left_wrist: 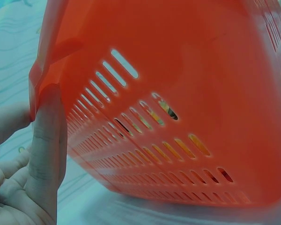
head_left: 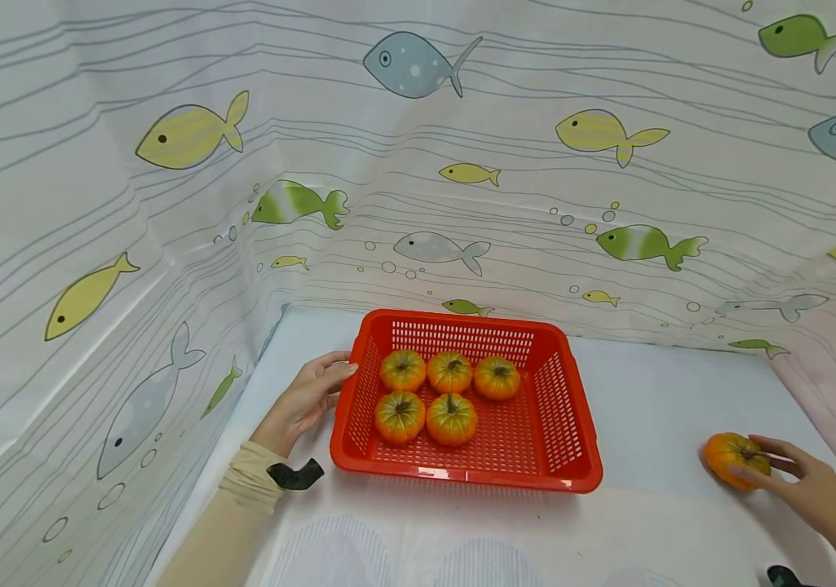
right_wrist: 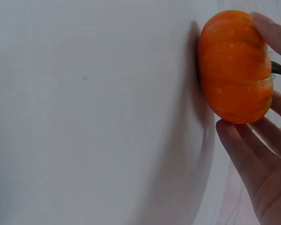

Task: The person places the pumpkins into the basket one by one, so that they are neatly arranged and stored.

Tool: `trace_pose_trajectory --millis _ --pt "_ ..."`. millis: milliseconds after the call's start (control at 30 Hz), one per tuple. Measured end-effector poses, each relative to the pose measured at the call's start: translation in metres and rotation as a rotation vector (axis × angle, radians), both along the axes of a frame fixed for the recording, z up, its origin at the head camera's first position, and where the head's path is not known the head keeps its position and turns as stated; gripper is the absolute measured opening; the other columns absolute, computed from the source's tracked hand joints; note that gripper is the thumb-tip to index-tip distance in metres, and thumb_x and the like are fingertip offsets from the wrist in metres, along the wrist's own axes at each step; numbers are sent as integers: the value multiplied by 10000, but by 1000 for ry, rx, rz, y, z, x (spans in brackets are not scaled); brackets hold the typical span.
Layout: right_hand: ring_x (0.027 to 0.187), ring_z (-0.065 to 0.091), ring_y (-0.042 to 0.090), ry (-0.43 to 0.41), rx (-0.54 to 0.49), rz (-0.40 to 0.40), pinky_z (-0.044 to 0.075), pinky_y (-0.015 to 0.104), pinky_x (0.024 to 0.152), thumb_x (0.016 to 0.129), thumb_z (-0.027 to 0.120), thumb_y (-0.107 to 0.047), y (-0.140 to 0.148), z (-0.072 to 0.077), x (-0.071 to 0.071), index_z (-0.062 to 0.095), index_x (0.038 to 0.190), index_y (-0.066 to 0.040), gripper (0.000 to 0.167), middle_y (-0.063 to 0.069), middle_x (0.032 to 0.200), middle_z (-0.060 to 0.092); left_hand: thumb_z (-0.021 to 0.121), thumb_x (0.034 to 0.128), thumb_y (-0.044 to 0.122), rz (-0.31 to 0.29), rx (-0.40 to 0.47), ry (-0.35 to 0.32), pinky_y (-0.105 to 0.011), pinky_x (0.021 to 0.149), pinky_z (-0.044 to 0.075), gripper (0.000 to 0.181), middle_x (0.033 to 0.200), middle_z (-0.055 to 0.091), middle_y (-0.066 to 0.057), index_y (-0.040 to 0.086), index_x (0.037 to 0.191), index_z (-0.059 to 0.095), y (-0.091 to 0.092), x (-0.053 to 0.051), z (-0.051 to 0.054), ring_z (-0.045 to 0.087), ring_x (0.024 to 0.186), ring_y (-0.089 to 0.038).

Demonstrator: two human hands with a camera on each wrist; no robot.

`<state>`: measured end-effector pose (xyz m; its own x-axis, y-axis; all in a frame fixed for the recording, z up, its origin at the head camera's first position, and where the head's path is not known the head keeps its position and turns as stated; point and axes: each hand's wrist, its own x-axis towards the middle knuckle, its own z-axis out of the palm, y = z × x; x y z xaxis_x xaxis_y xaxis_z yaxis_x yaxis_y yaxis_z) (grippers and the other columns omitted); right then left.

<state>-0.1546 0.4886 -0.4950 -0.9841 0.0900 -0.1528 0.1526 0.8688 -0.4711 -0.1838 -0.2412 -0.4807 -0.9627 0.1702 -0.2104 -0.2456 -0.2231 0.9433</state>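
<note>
A red plastic basket (head_left: 466, 476) with slotted walls sits in the middle of the table. My left hand (head_left: 309, 395) holds its left rim, thumb on one side and fingers under the lip, as the left wrist view shows on the basket wall (left_wrist: 196, 61). Several small orange pumpkins (head_left: 451, 420) lie inside, three along the back and two in front. Far to the right, my right hand (head_left: 802, 485) grips another small orange pumpkin (head_left: 727, 459) by its sides. In the right wrist view this pumpkin (right_wrist: 234, 70) shows its dark stem between thumb and fingers.
A white table (head_left: 652, 408) carries the basket. Behind and at both sides rises a white curtain (head_left: 359, 147) printed with fish and wavy lines. Black wrist straps or mounts (head_left: 295, 474) sit at the wrists.
</note>
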Motion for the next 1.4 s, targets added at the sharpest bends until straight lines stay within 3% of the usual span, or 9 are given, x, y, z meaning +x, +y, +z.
trace_pose_trajectory --millis 67,133,333,633,700,767,867,1033,1400 --pt "1223 426 613 9 -23 -6 437 744 926 963 692 -512 1 -3 1 376 1502 72 855 -9 1619 438 600 1057 178 0 1 1 -268 810 640 471 1161 705 14 9 1460 426 0 0 0 717 981 -96" --pt "1228 418 613 17 -38 -15 422 745 943 961 699 -506 1 -5 2 365 1513 69 864 -32 1629 417 601 1057 174 2 3 1 -265 806 640 463 1158 705 12 7 1454 431 0 0 1 716 976 -96" --pt "1257 394 645 3 -60 -29 404 769 941 981 682 -479 -2 -5 1 320 1516 107 873 434 1518 314 605 1054 164 4 10 -7 -275 816 641 454 1150 714 22 14 1448 438 0 0 1 725 975 -95" --pt "1251 398 637 0 -56 -31 437 759 922 976 685 -487 -6 -4 1 336 1510 101 868 427 1510 330 610 1051 162 -2 26 -11 -291 821 643 448 1135 729 31 19 1441 441 -1 -1 -1 737 971 -103" --pt "1243 410 617 10 -49 -26 460 740 912 967 693 -497 -6 -3 1 352 1514 80 865 331 1535 409 608 1052 160 -1 24 -8 -288 823 642 453 1140 724 30 15 1445 438 -1 -1 -1 733 974 -101" --pt "1228 421 596 24 -46 -20 482 719 899 955 707 -503 -7 -2 0 374 1510 62 859 82 1474 556 605 1053 160 1 21 -4 -284 822 642 456 1146 718 27 13 1450 435 -1 -1 -1 728 977 -99" --pt "1221 432 575 38 -43 -12 494 701 896 943 721 -509 -9 0 -1 391 1512 38 855 7 1394 578 606 1052 161 2 20 -3 -282 820 642 453 1150 717 23 14 1447 439 0 -1 -1 727 977 -99" --pt "1225 420 571 34 -47 8 470 732 909 949 718 -501 -18 4 -5 377 1515 53 862 338 1493 398 609 1051 157 -2 26 0 -281 805 643 435 1129 728 21 13 1430 453 0 -1 -1 734 961 -105" --pt "1203 470 552 59 -47 93 565 675 849 935 744 -476 -41 21 -10 420 1514 -1 816 311 1494 443 607 1049 142 2 33 -6 -272 776 644 395 1083 743 23 11 1396 471 0 -2 -1 745 937 -112"
